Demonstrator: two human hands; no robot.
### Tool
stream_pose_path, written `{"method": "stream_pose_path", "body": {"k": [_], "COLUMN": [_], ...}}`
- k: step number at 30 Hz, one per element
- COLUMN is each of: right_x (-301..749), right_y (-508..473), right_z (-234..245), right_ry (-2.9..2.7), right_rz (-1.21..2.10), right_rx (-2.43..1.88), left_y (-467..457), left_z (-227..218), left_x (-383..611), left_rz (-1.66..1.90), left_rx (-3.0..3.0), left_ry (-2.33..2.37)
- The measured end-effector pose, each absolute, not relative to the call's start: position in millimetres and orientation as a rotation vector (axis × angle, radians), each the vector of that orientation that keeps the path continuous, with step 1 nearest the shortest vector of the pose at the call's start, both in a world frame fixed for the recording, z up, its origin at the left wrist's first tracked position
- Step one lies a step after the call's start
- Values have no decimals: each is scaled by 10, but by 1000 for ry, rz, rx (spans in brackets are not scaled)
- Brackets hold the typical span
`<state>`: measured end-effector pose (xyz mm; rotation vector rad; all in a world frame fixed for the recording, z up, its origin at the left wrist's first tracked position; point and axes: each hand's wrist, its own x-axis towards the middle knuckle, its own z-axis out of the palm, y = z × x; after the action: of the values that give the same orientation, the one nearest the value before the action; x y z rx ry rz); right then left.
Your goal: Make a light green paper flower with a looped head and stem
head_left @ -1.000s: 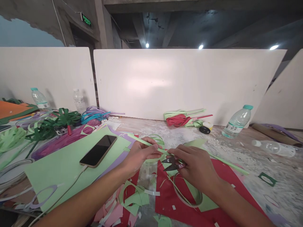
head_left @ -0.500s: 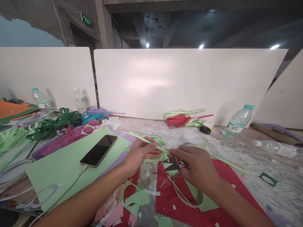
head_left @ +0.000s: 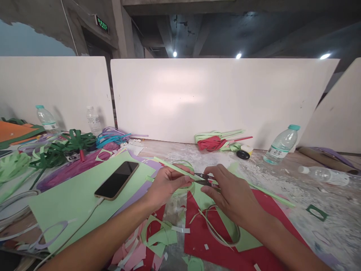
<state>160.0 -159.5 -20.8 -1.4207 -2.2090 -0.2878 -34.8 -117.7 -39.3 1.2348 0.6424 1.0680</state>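
My left hand point(head_left: 167, 185) is closed on a narrow light green paper strip point(head_left: 166, 164), which slants up to the left past the fingers. In my right hand point(head_left: 235, 197) is a small pair of dark thread snips point(head_left: 203, 183), blades pointing left. The blades are at the strip's right end, close to my left fingertips; whether they are cutting into it I cannot tell. Behind my left hand lies a coil of light green strips point(head_left: 183, 191), partly hidden. Red paper point(head_left: 203, 241) and a ring-shaped roll point(head_left: 238, 241) are below my right hand.
A phone point(head_left: 117, 180) with a cable rests on green sheets point(head_left: 62, 201) at left. Pink and green scraps point(head_left: 162, 237) lie in front. Paper-strip bundles point(head_left: 210, 143), a water bottle point(head_left: 282, 145) and a lying bottle point(head_left: 324, 175) are farther back, before a white board point(head_left: 225, 94).
My right hand has let go of the strip and turned, bringing the snips up to the strip's end. My left hand still holds the strip in nearly the same place.
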Motion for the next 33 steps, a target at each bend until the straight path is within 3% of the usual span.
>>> {"method": "stream_pose_path", "body": {"k": [9,33], "right_x": [1591,1585], "right_y": [-1562,-1554], "right_z": [-275,-269], "right_ry": [-2200,-2091], "right_rz": [-619,-591], "right_rx": [-1354,-1189], "left_y": [-1209,-1289], "left_z": [-388,-358], "left_x": [-345,-283], "left_rz": [1049,1240], "left_rx": [1195,1290], "left_ry": [649,777]}}
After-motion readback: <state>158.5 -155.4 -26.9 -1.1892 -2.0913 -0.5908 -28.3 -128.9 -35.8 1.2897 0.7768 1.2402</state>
